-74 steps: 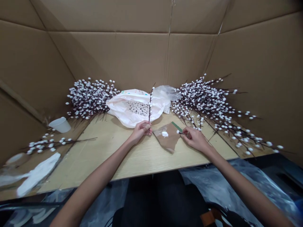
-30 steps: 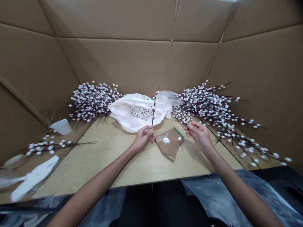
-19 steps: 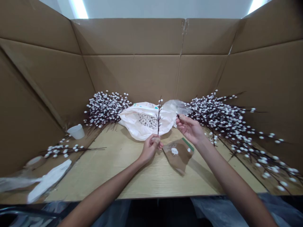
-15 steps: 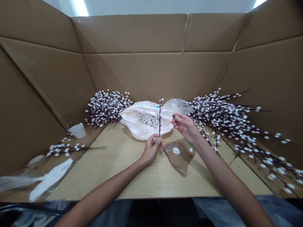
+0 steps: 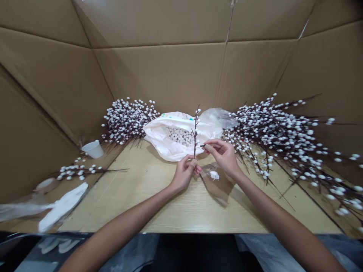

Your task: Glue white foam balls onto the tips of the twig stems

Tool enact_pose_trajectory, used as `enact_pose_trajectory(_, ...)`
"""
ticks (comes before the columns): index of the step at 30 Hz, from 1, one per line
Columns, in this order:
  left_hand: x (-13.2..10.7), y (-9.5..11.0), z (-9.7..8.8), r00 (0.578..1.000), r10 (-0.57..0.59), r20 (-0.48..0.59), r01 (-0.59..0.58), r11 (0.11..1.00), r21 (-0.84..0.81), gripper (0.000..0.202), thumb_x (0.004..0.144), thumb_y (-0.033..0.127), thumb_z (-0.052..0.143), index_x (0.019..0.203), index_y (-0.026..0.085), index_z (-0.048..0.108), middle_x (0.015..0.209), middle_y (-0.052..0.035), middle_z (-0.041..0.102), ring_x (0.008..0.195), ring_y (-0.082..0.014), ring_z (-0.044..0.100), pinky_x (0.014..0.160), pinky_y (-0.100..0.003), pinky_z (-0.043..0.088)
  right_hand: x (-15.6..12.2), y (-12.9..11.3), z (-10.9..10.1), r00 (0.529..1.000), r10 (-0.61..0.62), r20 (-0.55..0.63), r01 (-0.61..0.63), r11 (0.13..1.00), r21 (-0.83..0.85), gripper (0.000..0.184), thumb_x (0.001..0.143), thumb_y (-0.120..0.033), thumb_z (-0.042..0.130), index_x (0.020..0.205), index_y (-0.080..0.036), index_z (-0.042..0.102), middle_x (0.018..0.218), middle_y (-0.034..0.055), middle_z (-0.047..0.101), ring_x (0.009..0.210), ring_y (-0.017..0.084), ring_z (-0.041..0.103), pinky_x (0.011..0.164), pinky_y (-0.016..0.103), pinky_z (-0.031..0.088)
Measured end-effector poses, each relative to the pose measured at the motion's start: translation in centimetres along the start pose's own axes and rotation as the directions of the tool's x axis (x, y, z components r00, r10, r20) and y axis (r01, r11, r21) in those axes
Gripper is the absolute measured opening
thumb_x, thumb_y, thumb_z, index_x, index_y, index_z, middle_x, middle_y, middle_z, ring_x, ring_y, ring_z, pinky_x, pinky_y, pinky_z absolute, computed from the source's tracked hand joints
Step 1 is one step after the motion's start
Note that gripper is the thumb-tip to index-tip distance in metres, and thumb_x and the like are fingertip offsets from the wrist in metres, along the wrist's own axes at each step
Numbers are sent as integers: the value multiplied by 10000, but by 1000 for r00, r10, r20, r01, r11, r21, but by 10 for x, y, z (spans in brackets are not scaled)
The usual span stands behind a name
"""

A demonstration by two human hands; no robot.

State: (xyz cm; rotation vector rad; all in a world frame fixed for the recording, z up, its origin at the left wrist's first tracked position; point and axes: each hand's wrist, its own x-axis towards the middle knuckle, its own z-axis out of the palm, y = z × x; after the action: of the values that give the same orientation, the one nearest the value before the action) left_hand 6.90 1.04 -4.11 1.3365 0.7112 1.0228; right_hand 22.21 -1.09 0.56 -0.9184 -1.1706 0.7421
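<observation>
My left hand (image 5: 185, 172) pinches the lower end of a brown artificial berry stem (image 5: 195, 132), held upright, with a few white berries along its upper part. Between the thumb and fingers of my right hand (image 5: 224, 153) is a thin dark stick (image 5: 202, 146), its tip just right of the stem; I cannot tell whether they touch. Behind both hands a white plastic bag (image 5: 159, 139) lies open with many loose white berries (image 5: 181, 136) in it. Below my right hand lies a clear plastic sheet (image 5: 219, 190) with a white blob (image 5: 214, 175) on it.
Bundles of white-berried stems lie at the back left (image 5: 127, 121) and along the right (image 5: 283, 132). At left are a white plastic cup (image 5: 93, 150), a few berry stems (image 5: 76, 172), a tape roll (image 5: 47, 185) and a white cloth-like piece (image 5: 64, 206). Cardboard walls (image 5: 159, 75) surround the table.
My right hand has moved left with the dark stick, up to the stem. My left hand still holds the stem upright. The view has tipped downward.
</observation>
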Motion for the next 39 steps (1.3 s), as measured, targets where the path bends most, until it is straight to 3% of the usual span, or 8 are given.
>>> enact_pose_trajectory(7, 0, 1, 1, 1000, -5, 13, 5, 1000, -10, 319, 781, 425, 653, 891, 151, 530, 622, -12, 652, 507, -97, 569, 517, -208, 455, -7, 7, 6, 997, -30, -75, 27, 999, -42, 161, 755, -315, 702, 838, -178, 685, 766, 37, 710, 655, 141, 639, 627, 264, 511)
enact_pose_trajectory(18, -1, 2, 2, 999, 2, 33, -3, 1000, 14, 333, 794, 440, 641, 902, 148, 523, 623, -15, 650, 509, -105, 578, 511, -214, 462, -8, 20, 1, 989, -150, -10, 144, 963, -226, 132, 822, -260, 621, 899, -186, 698, 901, 52, 716, 809, 172, 662, 737, 284, 515)
enact_pose_trajectory(26, -1, 1, 2, 1000, -2, 31, 2, 1000, 0, 335, 789, 444, 650, 893, 151, 527, 623, -14, 650, 514, -101, 582, 519, -210, 463, -9, 17, 0, 984, -180, -10, 169, 937, -306, 138, 824, -258, 612, 900, -188, 704, 875, 46, 722, 785, 179, 665, 720, 289, 522)
enact_pose_trajectory(34, -1, 1, 2, 1000, -1, 22, 1, 1000, -2, 312, 790, 430, 643, 884, 156, 526, 619, -9, 649, 516, -103, 583, 517, -212, 465, -4, 11, -2, 985, -153, -82, 132, 968, -216, 128, 784, -297, 666, 845, -189, 698, 839, 50, 716, 758, 176, 664, 706, 295, 530)
enact_pose_trajectory(39, -2, 3, 2, 999, -5, 41, 6, 1000, -16, 317, 779, 427, 648, 877, 157, 515, 623, -16, 651, 530, -113, 594, 522, -217, 469, 3, -5, -11, 993, -105, -59, 103, 994, -39, 124, 736, -300, 722, 799, -196, 699, 741, 30, 713, 628, 146, 641, 616, 286, 534)
